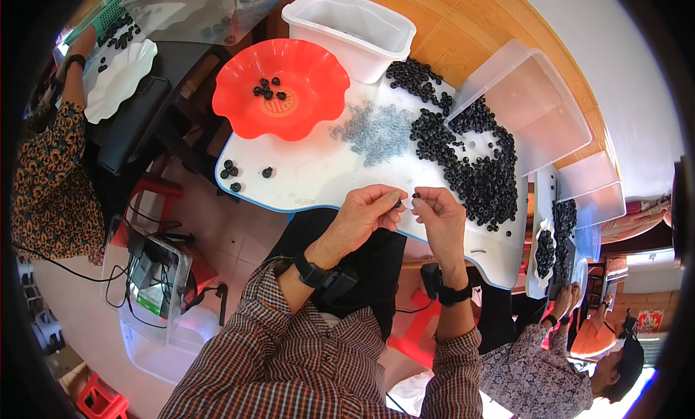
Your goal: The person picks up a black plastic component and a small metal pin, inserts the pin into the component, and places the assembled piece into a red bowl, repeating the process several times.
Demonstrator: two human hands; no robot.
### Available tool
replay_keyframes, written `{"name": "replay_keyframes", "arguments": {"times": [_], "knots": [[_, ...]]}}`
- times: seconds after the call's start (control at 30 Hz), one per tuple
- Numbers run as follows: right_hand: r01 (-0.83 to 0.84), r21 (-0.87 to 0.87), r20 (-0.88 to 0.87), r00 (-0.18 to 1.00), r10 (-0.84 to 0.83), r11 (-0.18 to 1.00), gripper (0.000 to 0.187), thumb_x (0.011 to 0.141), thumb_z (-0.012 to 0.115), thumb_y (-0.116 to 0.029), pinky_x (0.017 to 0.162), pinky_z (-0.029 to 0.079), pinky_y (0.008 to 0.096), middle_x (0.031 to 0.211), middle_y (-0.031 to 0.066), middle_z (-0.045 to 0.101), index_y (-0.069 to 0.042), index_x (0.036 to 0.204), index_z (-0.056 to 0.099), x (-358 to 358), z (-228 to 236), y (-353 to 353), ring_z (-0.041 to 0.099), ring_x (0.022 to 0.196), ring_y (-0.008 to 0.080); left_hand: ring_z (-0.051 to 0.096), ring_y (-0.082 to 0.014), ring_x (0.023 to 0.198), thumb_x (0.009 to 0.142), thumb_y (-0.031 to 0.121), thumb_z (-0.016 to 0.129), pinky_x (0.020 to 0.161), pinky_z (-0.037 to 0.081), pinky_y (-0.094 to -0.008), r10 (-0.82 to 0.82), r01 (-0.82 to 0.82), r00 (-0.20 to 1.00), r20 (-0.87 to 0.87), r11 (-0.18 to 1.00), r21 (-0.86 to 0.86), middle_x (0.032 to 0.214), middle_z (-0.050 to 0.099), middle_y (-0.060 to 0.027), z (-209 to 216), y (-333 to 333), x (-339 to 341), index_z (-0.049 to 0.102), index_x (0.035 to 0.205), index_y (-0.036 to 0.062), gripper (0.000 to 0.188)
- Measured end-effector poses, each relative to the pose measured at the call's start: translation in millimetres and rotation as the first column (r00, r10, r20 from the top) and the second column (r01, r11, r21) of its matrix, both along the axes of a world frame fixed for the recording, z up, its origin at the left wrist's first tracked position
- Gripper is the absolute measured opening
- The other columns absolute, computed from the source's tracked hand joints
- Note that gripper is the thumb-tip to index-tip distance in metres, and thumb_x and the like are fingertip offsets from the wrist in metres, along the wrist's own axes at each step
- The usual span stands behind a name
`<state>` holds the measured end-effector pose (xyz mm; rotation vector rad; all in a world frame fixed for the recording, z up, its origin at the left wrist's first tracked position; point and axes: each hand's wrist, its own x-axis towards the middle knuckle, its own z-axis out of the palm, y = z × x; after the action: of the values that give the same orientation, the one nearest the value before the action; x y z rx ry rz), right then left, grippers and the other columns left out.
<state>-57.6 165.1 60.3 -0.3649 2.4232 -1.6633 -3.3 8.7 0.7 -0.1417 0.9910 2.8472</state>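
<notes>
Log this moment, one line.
left hand: pinching black part | right hand: pinching another black part | red bowl: black parts inside | white table: black pile, clear pieces

On my feed, the table [304,174] extends before the person. I locate the bowl [318,89] at its rear left, with several small parts [267,94] inside. The tub [335,44] stands behind and right of the bowl. Loose parts [267,172] lie before the bowl. Right of the bowl I find the clear-piece pile [375,133], then the main pile [483,183], with the bin [539,104] at rear right. The left hand [365,212] and right hand [441,212] meet near the front edge.
</notes>
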Motion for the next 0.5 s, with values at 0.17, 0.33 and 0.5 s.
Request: {"name": "replay_keyframes", "arguments": {"times": [0.17,0.33,0.5], "knots": [[0.0,-0.014,-0.029,1.0,0.0,1.0,0.019,0.086,0.064,-0.001,0.064,0.051,0.0216,0.084,0.0058,0.068,0.002,0.104,0.064,16.6,-2.3,-1.3,0.062,0.072,0.0084,0.06,-0.0078,0.069,0.099,0.018,0.055,0.063,0.053,-0.0218,-0.01,0.01,1.0,-0.027,1.0,-0.019,0.087,0.064,-0.0043,5.8,0.6,5.6,0.064,0.111,-0.0011,0.025],[0.031,-0.128,-0.054,0.998,-0.038,0.991,0.016,0.089,0.062,0.0,0.065,0.051,0.0209,0.085,0.0056,0.068,0.002,0.105,0.065,29.6,-4.4,-9.6,0.062,0.074,0.0074,0.06,-0.0079,0.068,0.098,0.017,0.056,0.063,0.053,-0.0217,0.011,-0.012,1.0,-0.028,0.999,-0.029,0.085,0.063,-0.0036,11.7,0.7,12.8,0.064,0.11,-0.0013,0.023],[0.03,-0.14,-0.107,0.993,-0.045,0.99,0.017,0.09,0.061,0.0,0.065,0.05,0.0204,0.087,0.0057,0.068,0.002,0.107,0.065,41.6,-4.2,-8.9,0.063,0.077,0.0078,0.06,-0.0082,0.068,0.099,0.017,0.055,0.064,0.053,-0.0222,0.009,-0.011,0.999,-0.049,1.0,-0.028,0.084,0.063,-0.0033,16.8,1.5,20.6,0.064,0.11,-0.0017,0.023]]}}
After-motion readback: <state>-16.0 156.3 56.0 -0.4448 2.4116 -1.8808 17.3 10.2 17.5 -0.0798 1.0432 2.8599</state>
